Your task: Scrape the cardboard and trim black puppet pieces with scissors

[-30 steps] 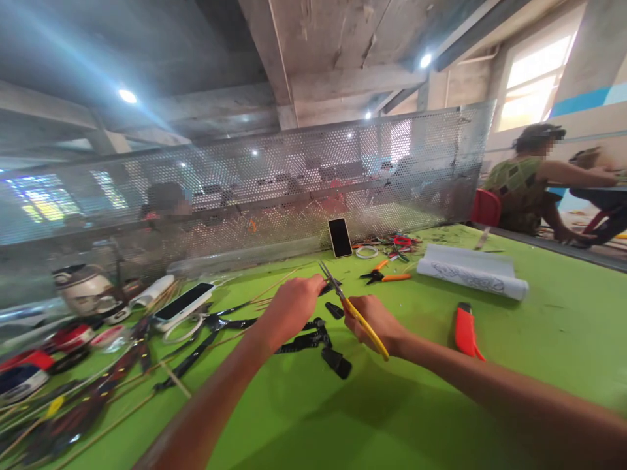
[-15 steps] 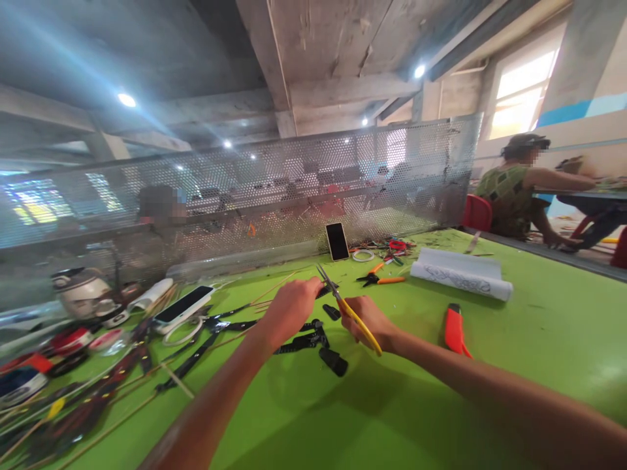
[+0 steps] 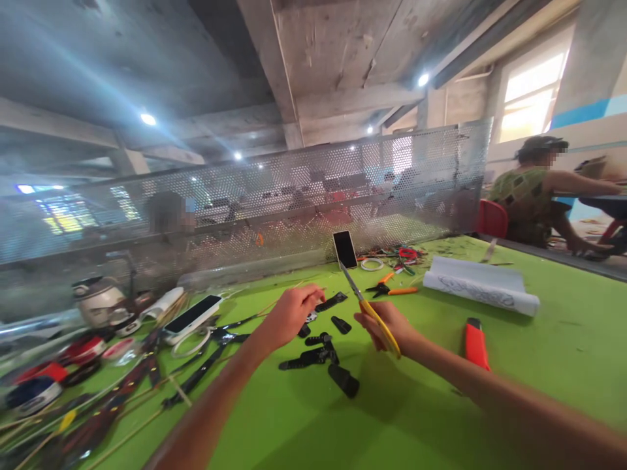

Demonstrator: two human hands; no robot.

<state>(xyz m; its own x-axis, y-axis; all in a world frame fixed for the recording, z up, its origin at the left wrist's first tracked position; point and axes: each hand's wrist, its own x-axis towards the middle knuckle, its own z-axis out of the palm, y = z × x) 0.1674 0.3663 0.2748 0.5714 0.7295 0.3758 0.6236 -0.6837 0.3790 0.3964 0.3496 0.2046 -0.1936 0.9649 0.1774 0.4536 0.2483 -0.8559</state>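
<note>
Bright green worktop (image 3: 558,365) across the lower half of the frame. On it, near the centre, scattered black pieces (image 3: 343,380), some apart, some crossed in a small cluster. Right of centre, orange-handled pliers (image 3: 394,290) with spread handles; farther right, a curled white sheet (image 3: 482,290) with line drawing, and below that a red cutter (image 3: 476,344). Toward the far edge, a white ring (image 3: 371,264) beside tangled wires (image 3: 405,254). At left, a white device with black screen (image 3: 193,318), tape rolls (image 3: 35,395) and thin sticks (image 3: 130,438), partly blurred.
</note>
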